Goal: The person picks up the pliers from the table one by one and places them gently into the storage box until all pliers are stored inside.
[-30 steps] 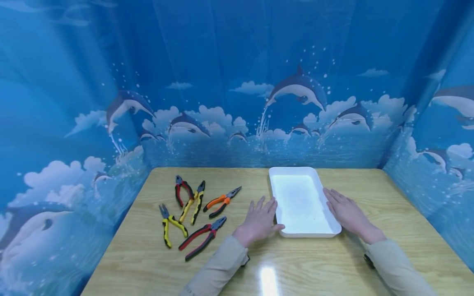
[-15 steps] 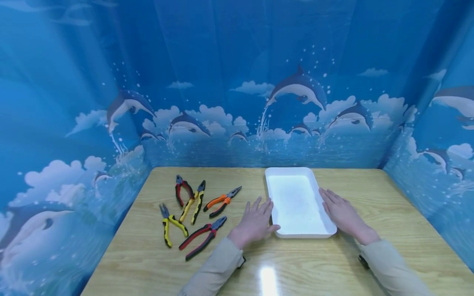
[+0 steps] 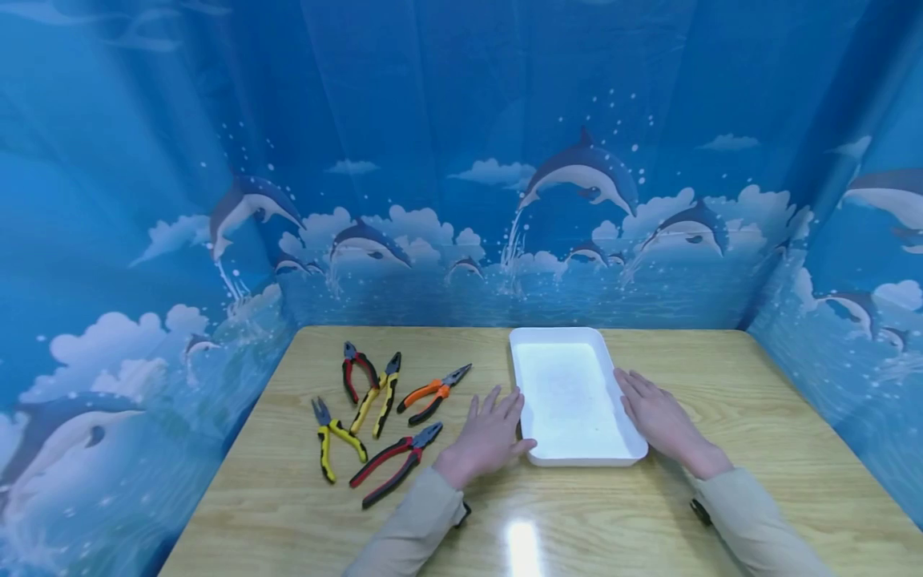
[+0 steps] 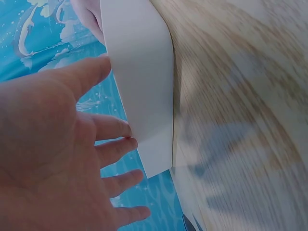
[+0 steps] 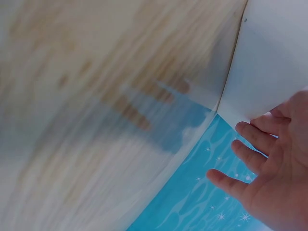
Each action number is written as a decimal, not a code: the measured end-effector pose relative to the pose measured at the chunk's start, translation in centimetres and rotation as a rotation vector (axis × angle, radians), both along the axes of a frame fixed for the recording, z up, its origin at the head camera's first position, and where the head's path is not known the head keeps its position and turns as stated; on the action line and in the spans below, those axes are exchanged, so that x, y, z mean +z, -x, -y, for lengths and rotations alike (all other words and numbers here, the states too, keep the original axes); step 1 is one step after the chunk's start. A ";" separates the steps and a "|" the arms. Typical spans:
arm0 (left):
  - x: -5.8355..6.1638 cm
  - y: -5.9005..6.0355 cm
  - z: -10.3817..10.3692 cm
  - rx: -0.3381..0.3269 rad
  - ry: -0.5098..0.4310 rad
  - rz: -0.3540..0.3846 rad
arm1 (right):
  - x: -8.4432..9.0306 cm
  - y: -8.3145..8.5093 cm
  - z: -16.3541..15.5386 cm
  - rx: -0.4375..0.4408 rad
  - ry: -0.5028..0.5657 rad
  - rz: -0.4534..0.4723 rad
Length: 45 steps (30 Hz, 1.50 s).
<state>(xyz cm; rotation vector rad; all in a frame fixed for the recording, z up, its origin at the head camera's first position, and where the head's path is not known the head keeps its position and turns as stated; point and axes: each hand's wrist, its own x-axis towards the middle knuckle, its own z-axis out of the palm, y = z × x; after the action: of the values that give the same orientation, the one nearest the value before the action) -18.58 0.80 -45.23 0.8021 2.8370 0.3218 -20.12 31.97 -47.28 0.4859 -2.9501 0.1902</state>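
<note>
A white rectangular tray [image 3: 573, 401] lies flat on the wooden table, with nothing in it but a few tiny specks. Against its left side rests my left hand [image 3: 485, 439], fingers straight and spread; in the left wrist view the fingertips [image 4: 126, 129] touch the tray's wall [image 4: 139, 82]. On the opposite side my right hand [image 3: 665, 421] lies along the tray's rim with fingers extended. The right wrist view has that hand [image 5: 274, 159] beside the tray's outer wall [image 5: 274, 53], fingers loosely straight. Neither hand curls round anything.
Several pliers lie left of the tray: small red-black ones [image 3: 359, 373], yellow-black ones [image 3: 376, 397], orange-handled long-nose pliers [image 3: 435, 393], yellow pliers [image 3: 336, 439] and larger red-black ones [image 3: 398, 465]. A blue dolphin-print curtain [image 3: 447, 160] surrounds the table [image 3: 591, 521] at the back and sides.
The tray has slid a little to the left across the table, and both hands have shifted left along with it. The pliers stay where they were.
</note>
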 end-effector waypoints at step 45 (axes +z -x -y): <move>0.0 0.1 4.2 0.057 -0.042 0.004 | -0.1 0.7 3.6 0.050 0.058 0.037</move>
<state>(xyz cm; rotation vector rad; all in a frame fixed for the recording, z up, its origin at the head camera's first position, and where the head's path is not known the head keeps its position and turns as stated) -18.70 -3.43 -45.25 0.7292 2.8627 0.3917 -20.85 28.32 -47.36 0.5547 -2.9606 0.2927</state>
